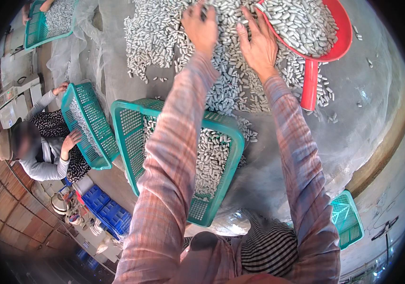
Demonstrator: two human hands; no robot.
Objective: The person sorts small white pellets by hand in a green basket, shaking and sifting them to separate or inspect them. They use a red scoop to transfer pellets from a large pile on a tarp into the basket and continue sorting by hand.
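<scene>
Grey sheeting [354,142], creased and shiny in places, covers the wide work surface. Nearest, a black-and-white striped cloth [268,246] shows by the person's body, with a small green perforated plastic basket [347,217] out to its right. On the near left are blue plastic crates [105,208]. Beneath the left forearm lies a large green plastic basket with perforated walls [200,213], part filled with pale grey, capsule-shaped pieces [212,161]. Farther left, a seated co-worker in a cap [46,158] has both hands on a green rectangular basket [100,102] of similar pieces. Beyond the large basket, the same pieces spread in a broad, loose heap [150,38]. Both of the person's hands are on it: the right hand [261,45] with thumb and fingers apart, the left hand [201,28] with fingers spread and slightly blurred, neither clamped on anything visible. Just right of the right hand, a red plastic scoop with a straight handle [310,85] holds more pieces. At the far left, another person's hand [47,5] reaches a third filled green basket [31,35]
</scene>
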